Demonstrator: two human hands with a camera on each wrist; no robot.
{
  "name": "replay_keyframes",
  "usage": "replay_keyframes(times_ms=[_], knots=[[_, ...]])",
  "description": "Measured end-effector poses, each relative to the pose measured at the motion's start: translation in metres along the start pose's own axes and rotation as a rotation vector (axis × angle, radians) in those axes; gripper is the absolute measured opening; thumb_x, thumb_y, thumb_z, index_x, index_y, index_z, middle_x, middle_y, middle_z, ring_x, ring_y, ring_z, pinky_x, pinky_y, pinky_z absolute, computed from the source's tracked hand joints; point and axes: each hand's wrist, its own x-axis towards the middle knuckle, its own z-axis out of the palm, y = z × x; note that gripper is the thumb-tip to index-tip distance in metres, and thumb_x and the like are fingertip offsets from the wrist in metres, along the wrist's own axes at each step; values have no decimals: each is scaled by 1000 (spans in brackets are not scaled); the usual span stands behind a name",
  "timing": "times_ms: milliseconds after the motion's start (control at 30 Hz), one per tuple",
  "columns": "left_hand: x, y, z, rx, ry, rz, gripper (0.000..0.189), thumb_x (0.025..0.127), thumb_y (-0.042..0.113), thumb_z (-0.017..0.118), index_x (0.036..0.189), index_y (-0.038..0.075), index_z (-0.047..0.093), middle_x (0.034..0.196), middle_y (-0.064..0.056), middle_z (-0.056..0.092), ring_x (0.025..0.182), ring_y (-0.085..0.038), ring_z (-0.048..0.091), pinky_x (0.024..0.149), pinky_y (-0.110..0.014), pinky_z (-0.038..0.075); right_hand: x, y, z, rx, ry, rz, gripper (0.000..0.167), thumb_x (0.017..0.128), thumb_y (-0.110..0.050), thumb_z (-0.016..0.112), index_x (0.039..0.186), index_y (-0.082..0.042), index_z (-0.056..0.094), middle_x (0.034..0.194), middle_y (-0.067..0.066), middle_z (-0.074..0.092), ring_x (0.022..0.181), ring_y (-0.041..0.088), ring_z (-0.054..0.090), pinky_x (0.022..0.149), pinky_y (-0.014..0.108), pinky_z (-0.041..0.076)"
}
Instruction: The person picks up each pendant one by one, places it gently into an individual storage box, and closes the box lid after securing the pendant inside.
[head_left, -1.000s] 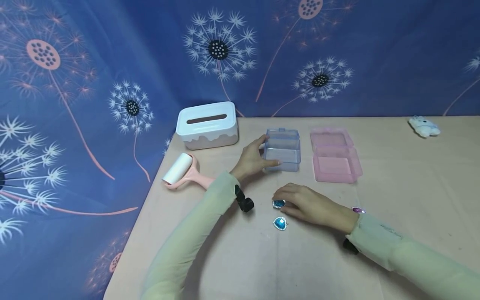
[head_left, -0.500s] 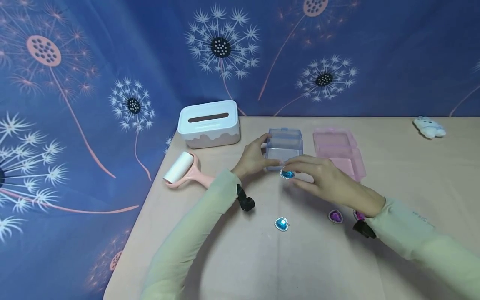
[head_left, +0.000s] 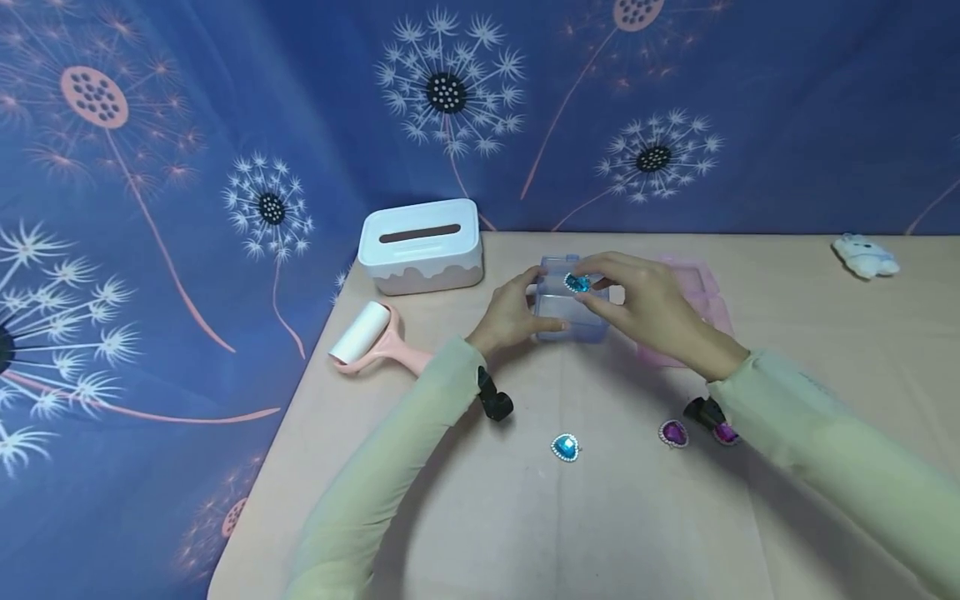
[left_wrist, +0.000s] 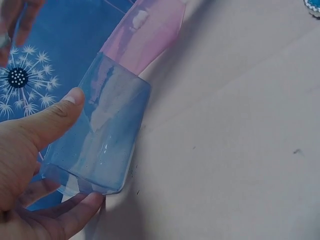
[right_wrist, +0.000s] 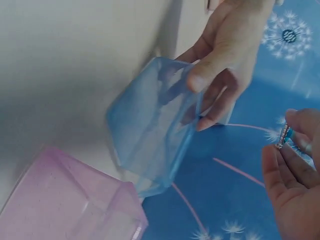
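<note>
My right hand [head_left: 645, 300] pinches a blue heart-shaped gem with a sparkling rim [head_left: 577, 283] between thumb and fingertips. It is held over the open, see-through blue plastic box [head_left: 573, 332]. At the box's left side, my left hand [head_left: 513, 315] grips it, thumb at the front and fingers toward the back; the left wrist view shows the thumb [left_wrist: 62, 110] against its wall. A second blue heart gem [head_left: 566, 447] lies on the table in front. Two purple heart gems lie to the right, one in plain sight [head_left: 673, 433] and one partly covered by the right wrist's camera and sleeve [head_left: 726, 433].
An open pink see-through box [head_left: 716, 312] stands right of the blue one, partly behind my right hand. A white tissue box [head_left: 420, 246] and a pink-handled lint roller [head_left: 375, 342] are on the left. A small white plush toy [head_left: 865, 256] sits far right.
My right hand has picked up the blue heart gem from the table and carried it forward over the blue box. My left hand stays at the box.
</note>
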Motion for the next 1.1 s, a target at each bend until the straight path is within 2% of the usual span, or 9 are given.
replay_keyframes(times_ms=[100,300,367,467,667,833,1100], knots=[[0,0,0,3,-2,7,97,71,35,86,149,10,34,149,-5,45,132,-27,50,102,-36,49,7,7,6,7,-45,55,27,85,-2,71,111,-1,67,115,17,69,83,30,72,74,43,59],[0,-1,-1,30,-6,20,95,72,37,85,148,11,35,149,-7,45,134,-27,48,104,-39,47,24,17,23,86,-167,220,25,88,-5,67,113,-1,67,113,17,69,92,34,71,79,44,59],[0,-1,-2,39,-8,21,96,72,37,85,149,11,33,149,-7,45,135,-27,47,105,-40,46,26,20,29,85,-216,280,25,88,-6,68,113,0,67,112,18,69,96,35,70,81,44,58],[0,0,-2,44,-14,19,98,73,37,85,150,8,31,151,-7,43,136,-27,46,106,-40,45,25,25,40,51,-282,325,26,87,-6,69,111,2,66,111,21,69,99,36,69,83,46,57],[0,1,-2,58,-2,23,96,72,35,86,148,7,34,150,-7,45,137,-26,44,109,-38,43,23,28,57,5,-368,350,17,83,-1,70,100,5,69,101,22,71,98,38,68,87,49,55],[0,0,-1,71,-3,40,95,72,34,86,148,7,35,150,-8,45,138,-27,43,109,-38,42,28,32,63,13,-434,374,19,81,1,71,100,4,69,103,21,71,102,37,67,89,47,55],[-2,1,-1,69,-13,38,93,74,37,84,148,10,34,150,-8,44,137,-27,44,107,-39,43,34,38,65,-27,-536,341,17,80,-1,74,97,-1,72,101,16,72,103,36,67,91,49,53]])
